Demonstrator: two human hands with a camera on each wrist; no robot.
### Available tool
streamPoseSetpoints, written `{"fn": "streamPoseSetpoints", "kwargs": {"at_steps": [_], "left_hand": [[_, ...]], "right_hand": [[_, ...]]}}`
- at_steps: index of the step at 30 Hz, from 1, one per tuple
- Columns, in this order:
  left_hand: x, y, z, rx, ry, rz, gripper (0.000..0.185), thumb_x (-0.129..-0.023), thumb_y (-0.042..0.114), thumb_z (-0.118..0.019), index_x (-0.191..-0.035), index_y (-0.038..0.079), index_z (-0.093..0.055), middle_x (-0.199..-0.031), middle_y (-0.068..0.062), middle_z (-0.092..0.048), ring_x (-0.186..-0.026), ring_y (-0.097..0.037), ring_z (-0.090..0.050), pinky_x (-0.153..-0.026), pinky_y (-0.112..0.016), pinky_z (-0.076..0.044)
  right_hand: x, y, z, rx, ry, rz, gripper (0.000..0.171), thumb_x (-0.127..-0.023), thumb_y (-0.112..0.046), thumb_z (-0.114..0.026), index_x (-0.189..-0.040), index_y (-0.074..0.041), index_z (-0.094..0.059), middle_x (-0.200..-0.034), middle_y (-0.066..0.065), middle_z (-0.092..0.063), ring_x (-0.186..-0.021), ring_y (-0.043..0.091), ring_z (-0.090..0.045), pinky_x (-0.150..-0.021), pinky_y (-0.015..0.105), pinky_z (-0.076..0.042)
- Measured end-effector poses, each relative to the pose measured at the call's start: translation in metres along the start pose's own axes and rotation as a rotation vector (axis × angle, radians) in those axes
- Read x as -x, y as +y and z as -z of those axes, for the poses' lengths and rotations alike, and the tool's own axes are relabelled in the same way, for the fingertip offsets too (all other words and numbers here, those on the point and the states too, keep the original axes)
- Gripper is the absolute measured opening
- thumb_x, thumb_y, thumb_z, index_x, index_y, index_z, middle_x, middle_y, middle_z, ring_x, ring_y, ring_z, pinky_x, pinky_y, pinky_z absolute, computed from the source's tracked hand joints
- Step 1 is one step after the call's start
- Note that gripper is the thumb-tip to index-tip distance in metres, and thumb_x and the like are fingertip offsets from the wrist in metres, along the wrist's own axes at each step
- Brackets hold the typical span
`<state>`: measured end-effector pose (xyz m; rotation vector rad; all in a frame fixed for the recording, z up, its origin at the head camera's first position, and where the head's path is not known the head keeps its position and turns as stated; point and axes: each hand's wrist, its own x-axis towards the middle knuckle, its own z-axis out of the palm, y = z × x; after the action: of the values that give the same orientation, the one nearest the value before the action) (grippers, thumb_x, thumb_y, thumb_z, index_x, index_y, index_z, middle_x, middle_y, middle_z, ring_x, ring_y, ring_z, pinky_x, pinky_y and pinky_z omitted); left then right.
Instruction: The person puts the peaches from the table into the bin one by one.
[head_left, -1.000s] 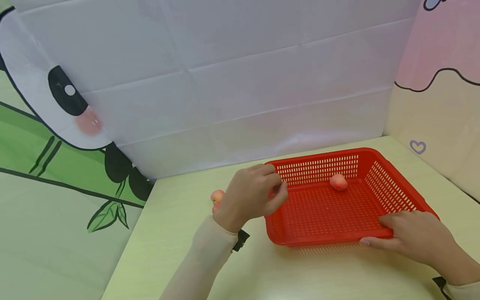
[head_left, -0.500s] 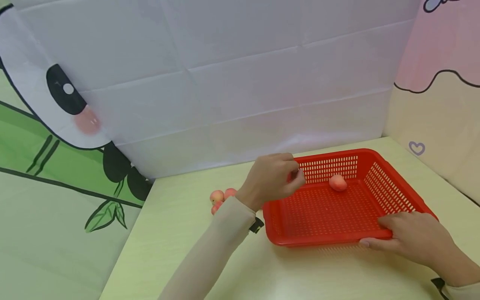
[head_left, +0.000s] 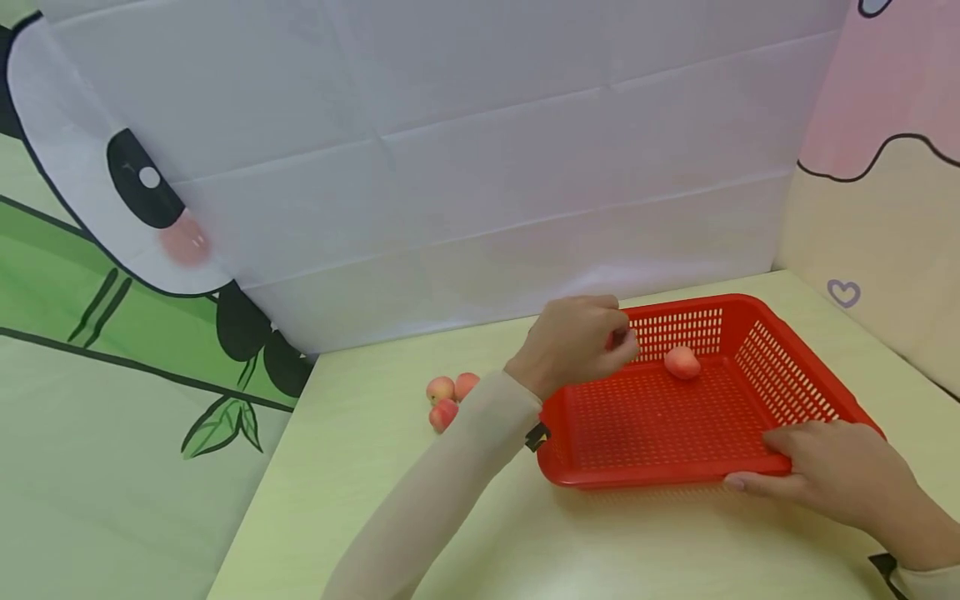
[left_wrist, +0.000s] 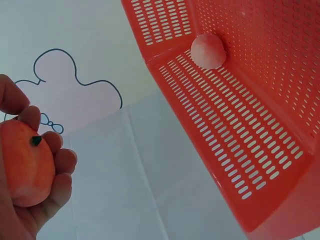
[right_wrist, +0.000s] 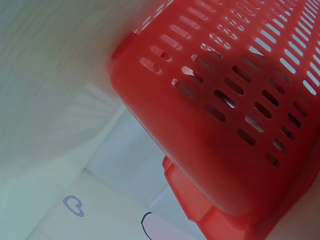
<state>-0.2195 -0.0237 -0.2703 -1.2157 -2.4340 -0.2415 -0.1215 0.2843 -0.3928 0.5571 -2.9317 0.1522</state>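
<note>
My left hand (head_left: 573,346) holds a red-orange peach (left_wrist: 25,162) with a short dark green stem, its fingers curled round the fruit. In the head view this hand is at the far left part of a red plastic basket (head_left: 645,429) and covers that corner. With the thumb outside and fingers over the edge, my right hand (head_left: 840,479) grips the basket's rim at the near right corner. One peach (head_left: 682,362) lies inside by the back wall; the left wrist view shows the same peach (left_wrist: 208,51) on the slotted side.
Several pinkish peaches (head_left: 442,412) sit clustered on the pale wooden table (head_left: 360,500), left of the basket and partly behind the left sleeve (head_left: 450,475). A white printed cloth (head_left: 450,208) hangs upright behind the table.
My left hand has moved right and slightly up, from the basket's left side to over its far left part, uncovering more of the clustered peaches. My right hand keeps its grip.
</note>
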Motion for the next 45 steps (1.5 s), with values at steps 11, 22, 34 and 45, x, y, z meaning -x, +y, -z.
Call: {"fn": "streamPoseSetpoints", "kwargs": {"at_steps": [11,22,34,45], "left_hand": [[-0.019,-0.002,-0.008,0.018,-0.152,-0.004,0.012,-0.093,0.02,-0.064,-0.103,0.014,-0.061,-0.097,0.005,-0.053,-0.084,-0.01,-0.049,-0.08,-0.023,-0.041],[-0.034,-0.005,-0.014,-0.001,-0.205,-0.003,0.031,-0.093,0.01,-0.061,-0.124,0.01,-0.06,-0.113,0.001,-0.053,-0.099,-0.014,-0.049,-0.088,-0.023,-0.041],[-0.042,-0.007,-0.026,0.102,-0.244,0.085,0.033,-0.101,0.008,-0.061,-0.133,0.016,-0.059,-0.133,-0.005,-0.041,-0.115,-0.019,-0.042,-0.074,-0.017,-0.045],[-0.044,-0.004,-0.037,0.054,-0.286,0.105,0.036,-0.102,0.011,-0.062,-0.138,0.018,-0.059,-0.121,-0.001,-0.042,-0.103,-0.016,-0.044,-0.063,-0.017,-0.041]], "right_hand": [[0.0,0.001,-0.001,-0.004,-0.011,-0.004,0.052,-0.082,-0.077,-0.075,-0.077,-0.027,-0.063,-0.061,-0.015,-0.047,-0.058,0.006,-0.044,-0.054,0.029,-0.034],[-0.001,0.001,0.0,-0.001,-0.012,-0.004,0.052,-0.081,-0.078,-0.075,-0.079,-0.027,-0.066,-0.062,-0.015,-0.048,-0.059,0.006,-0.044,-0.054,0.029,-0.034],[-0.001,0.0,-0.001,-0.003,-0.022,-0.01,0.052,-0.082,-0.077,-0.075,-0.076,-0.027,-0.062,-0.062,-0.015,-0.047,-0.059,0.007,-0.044,-0.055,0.03,-0.034],[-0.001,0.0,-0.001,-0.01,-0.019,-0.016,0.051,-0.081,-0.077,-0.075,-0.079,-0.027,-0.065,-0.063,-0.015,-0.049,-0.06,0.008,-0.044,-0.055,0.03,-0.034]]}}
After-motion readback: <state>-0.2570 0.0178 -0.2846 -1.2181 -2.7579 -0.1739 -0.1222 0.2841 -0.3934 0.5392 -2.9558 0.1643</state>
